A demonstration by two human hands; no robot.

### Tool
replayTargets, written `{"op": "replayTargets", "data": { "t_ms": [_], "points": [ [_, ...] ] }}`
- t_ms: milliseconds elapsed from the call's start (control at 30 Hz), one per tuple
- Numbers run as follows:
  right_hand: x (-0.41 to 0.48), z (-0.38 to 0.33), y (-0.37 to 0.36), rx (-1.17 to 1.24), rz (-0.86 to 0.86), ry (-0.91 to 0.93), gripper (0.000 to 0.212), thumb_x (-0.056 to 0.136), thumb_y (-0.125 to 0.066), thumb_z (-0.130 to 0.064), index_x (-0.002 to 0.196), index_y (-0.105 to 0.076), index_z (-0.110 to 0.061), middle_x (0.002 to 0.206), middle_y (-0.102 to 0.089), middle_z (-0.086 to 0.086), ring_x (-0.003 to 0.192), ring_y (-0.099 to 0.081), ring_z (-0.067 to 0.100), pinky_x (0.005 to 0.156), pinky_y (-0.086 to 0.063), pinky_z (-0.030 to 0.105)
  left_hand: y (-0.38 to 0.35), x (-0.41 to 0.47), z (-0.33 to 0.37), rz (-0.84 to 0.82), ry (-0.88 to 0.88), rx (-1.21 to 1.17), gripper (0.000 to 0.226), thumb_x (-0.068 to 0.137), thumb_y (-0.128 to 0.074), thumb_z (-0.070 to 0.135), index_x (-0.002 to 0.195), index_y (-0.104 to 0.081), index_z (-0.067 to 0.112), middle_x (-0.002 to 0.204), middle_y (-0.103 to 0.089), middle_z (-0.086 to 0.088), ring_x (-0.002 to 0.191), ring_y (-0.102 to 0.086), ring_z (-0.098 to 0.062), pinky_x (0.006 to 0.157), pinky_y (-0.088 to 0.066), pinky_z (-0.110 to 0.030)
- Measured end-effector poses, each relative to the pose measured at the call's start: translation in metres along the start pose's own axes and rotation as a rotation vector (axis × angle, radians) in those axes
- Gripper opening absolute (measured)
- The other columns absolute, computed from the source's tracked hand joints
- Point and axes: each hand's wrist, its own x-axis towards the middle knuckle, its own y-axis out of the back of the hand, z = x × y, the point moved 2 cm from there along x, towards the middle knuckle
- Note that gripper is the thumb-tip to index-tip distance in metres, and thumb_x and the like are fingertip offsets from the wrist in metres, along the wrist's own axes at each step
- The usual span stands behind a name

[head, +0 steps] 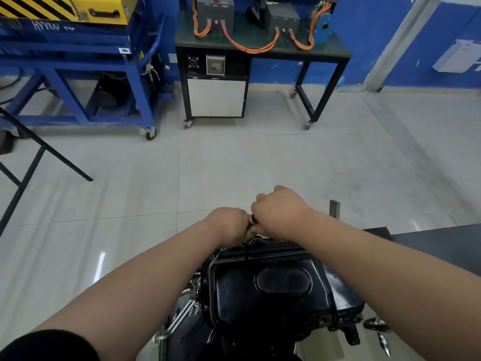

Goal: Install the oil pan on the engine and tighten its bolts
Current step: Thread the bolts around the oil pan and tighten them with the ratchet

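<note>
Seemingly, oil pan point(270, 290) sits inverted atop the engine point(187, 334).

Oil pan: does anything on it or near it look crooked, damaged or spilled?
Nothing stands out. The black oil pan seems to sit straight, with no visible dent, and the floor shows no spill. The left hand and right hand cover its far edge, so that part is hidden.
</note>
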Motion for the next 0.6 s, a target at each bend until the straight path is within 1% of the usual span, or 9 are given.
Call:
{"op": "replayTargets", "data": {
  "t_ms": [67,133,233,300,333,400,500,567,600],
  "points": [
    [-0.001,-0.006,-0.005,0.131,-0.107,-0.188,0.043,0.090,-0.038,-0.057,0.073,-0.055,-0.021,0.083,-0.058,0.004,0.071,-0.053,0.025,0.060,-0.030,0.029,-0.002,0.000,-0.002,-0.064,0.012,-0.059,0.017,0.088,-0.044,0.033,0.075,-0.047,0.022,0.089,-0.065,-0.006,0.081,-0.059,-0.027,0.061,-0.041,-0.029],
    [-0.003,-0.010,-0.006,0.227,-0.152,-0.238,0.042,0.088,-0.041,-0.056,0.074,-0.054,-0.019,0.080,-0.055,0.003,0.069,-0.050,0.025,0.055,-0.030,0.027,-0.003,-0.001,-0.001,-0.082,0.003,-0.064,0.015,0.086,-0.045,0.028,0.080,-0.054,0.016,0.089,-0.066,-0.008,0.080,-0.059,-0.028,0.063,-0.042,-0.030],
    [-0.004,-0.004,0.002,0.047,-0.040,0.035,0.026,0.090,-0.050,-0.034,0.106,-0.056,-0.015,0.107,-0.054,0.006,0.094,-0.056,0.026,0.072,-0.039,0.034,-0.006,-0.001,0.001,-0.004,-0.035,-0.013,0.035,0.094,-0.041,0.036,0.086,-0.061,0.008,0.088,-0.066,-0.014,0.079,-0.060,-0.031,0.059,-0.035,-0.029],
    [-0.005,0.003,0.005,-0.028,0.035,0.145,0.026,0.088,-0.049,-0.015,0.114,-0.051,-0.015,0.114,-0.049,0.005,0.104,-0.051,0.025,0.082,-0.039,0.035,-0.006,-0.002,0.003,0.052,-0.049,0.038,0.038,0.096,-0.034,0.032,0.083,-0.061,0.008,0.087,-0.066,-0.015,0.074,-0.058,-0.030,0.057,-0.032,-0.029],
    [-0.005,0.005,0.007,-0.036,0.051,0.158,0.027,0.087,-0.049,-0.013,0.114,-0.051,-0.015,0.114,-0.048,0.005,0.105,-0.050,0.024,0.083,-0.039,0.035,-0.006,-0.002,0.002,0.077,-0.037,0.040,0.040,0.097,-0.032,0.033,0.083,-0.060,0.009,0.087,-0.066,-0.014,0.073,-0.056,-0.029,0.056,-0.031,-0.029],
    [-0.004,0.000,0.007,-0.049,0.053,0.106,0.021,0.090,-0.049,-0.023,0.109,-0.056,-0.017,0.110,-0.053,0.005,0.100,-0.054,0.024,0.078,-0.035,0.033,-0.006,-0.002,-0.001,0.081,0.026,0.009,0.042,0.095,-0.031,0.040,0.082,-0.059,0.012,0.086,-0.066,-0.010,0.075,-0.058,-0.028,0.057,-0.033,-0.029],
    [-0.001,-0.010,0.002,0.117,-0.046,-0.184,0.035,0.092,-0.039,-0.049,0.086,-0.060,-0.022,0.085,-0.056,0.002,0.080,-0.057,0.024,0.065,-0.031,0.030,-0.006,-0.002,-0.004,-0.025,0.100,-0.066,0.029,0.089,-0.038,0.032,0.067,-0.048,0.015,0.082,-0.064,-0.007,0.073,-0.056,-0.027,0.058,-0.037,-0.028],
    [-0.001,-0.013,-0.002,0.243,-0.123,-0.297,0.035,0.090,-0.039,-0.052,0.077,-0.053,-0.022,0.075,-0.049,0.001,0.071,-0.049,0.025,0.057,-0.029,0.027,-0.007,-0.002,-0.004,-0.058,0.116,-0.125,0.024,0.086,-0.041,0.027,0.071,-0.053,0.013,0.083,-0.065,-0.007,0.075,-0.057,-0.027,0.061,-0.042,-0.030],
    [0.000,-0.014,-0.001,0.217,-0.113,-0.256,0.030,0.090,-0.043,-0.047,0.079,-0.052,-0.021,0.080,-0.052,0.001,0.072,-0.049,0.025,0.056,-0.029,0.027,-0.007,-0.003,-0.003,-0.054,0.118,-0.136,0.028,0.088,-0.041,0.030,0.078,-0.058,0.010,0.085,-0.066,-0.009,0.077,-0.059,-0.028,0.063,-0.043,-0.031]
  ]
}}
